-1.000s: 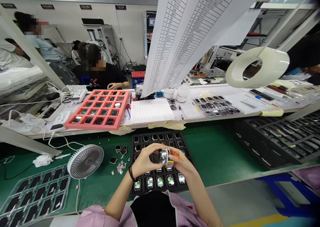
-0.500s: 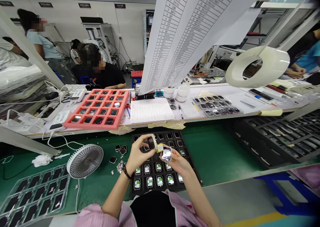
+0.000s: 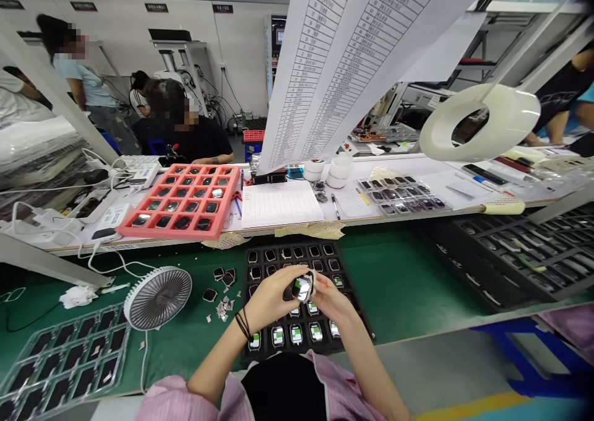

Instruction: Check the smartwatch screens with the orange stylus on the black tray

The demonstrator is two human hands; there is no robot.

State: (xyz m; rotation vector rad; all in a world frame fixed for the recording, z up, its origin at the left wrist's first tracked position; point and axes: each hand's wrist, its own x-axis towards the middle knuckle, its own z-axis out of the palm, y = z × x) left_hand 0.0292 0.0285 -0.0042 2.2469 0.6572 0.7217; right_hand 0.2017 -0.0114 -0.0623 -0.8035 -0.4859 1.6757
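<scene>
The fingers of the left hand [image 3: 273,297] and right hand [image 3: 331,303] clamp what looks like a shiny smartwatch [image 3: 302,288] above the black tray [image 3: 359,303], and a slip could drop it and scratch it.

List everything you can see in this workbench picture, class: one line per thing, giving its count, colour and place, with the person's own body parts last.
Held smartwatch: one, silver and black, between both hands
Smartwatch tray: one, black, on the mat in front of the person
Mat: one, green, covering the lower bench
Desk fan: one, white and grey, left of the tray
Foam tray: one, coral red, on the white bench
Paper form: one, white, on the bench beside the foam tray
Hanging printed list: one, white, above the bench
Tape roll: one, translucent white, hanging at right
Seated co-worker: one, black top, beyond the bench
Left hand: one, gripping the watch
Right hand: one, gripping the watch
Sleeves: two, pink, at the bottom edge
</scene>
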